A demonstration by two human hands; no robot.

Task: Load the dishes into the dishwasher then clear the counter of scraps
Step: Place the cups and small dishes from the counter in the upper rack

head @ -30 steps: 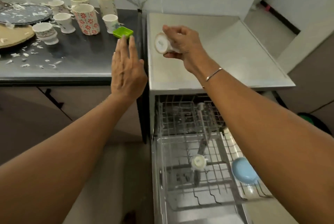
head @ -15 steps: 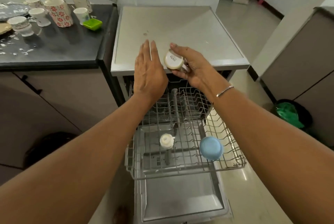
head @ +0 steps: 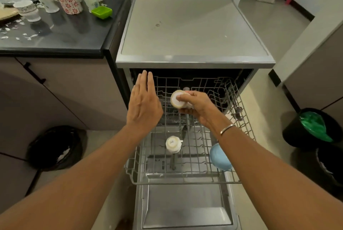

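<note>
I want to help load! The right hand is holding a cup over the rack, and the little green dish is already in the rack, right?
Not quite. The head view shows the green dish on the dark counter. The right hand does hold a cup over the rack.

Rack point(head: 185, 183) wire bare between left hand point(head: 143, 103) and right hand point(head: 198, 108). Obstacles toward the body from them: upturned cup point(head: 173, 144) midway, blue bowl point(head: 220, 157) on the right hand's side.
</note>
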